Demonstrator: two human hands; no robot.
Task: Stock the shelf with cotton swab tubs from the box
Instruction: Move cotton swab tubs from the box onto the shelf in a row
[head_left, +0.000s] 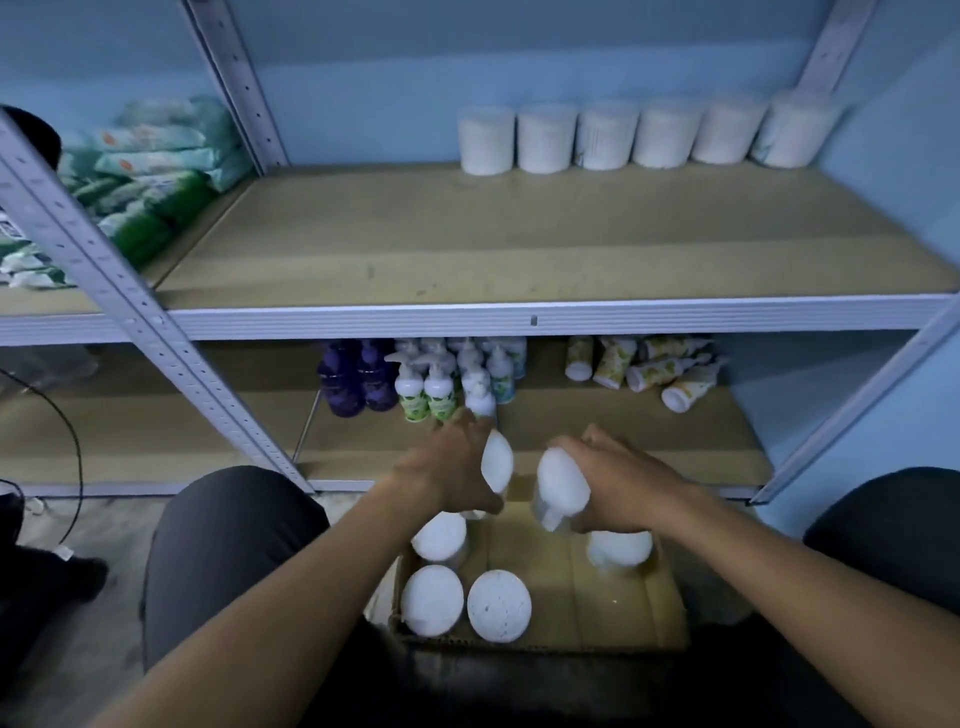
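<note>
While both hands work above the cardboard box (613, 597) at six o'clock in the head view, each one grasps a white cotton swab tub. The left hand (452, 467) curls round a tub (497, 461) tilted on its side, and the right hand (623, 480) grips a second tub (558, 488), also tilted, just beside the first. Four more tubs stay in the box: two upright at its seven o'clock corner (432, 600) (500, 605), one behind them (440, 536), and one under the right wrist (621, 550). Up at twelve to one o'clock, a row of six tubs (608, 136) stands along the back of the upper shelf (467, 244). Below it, pump bottles (426, 387) and fallen yellow-print tubes (649, 371) fill the lower shelf. Green packets (145, 171) are heaped at ten o'clock.
</note>
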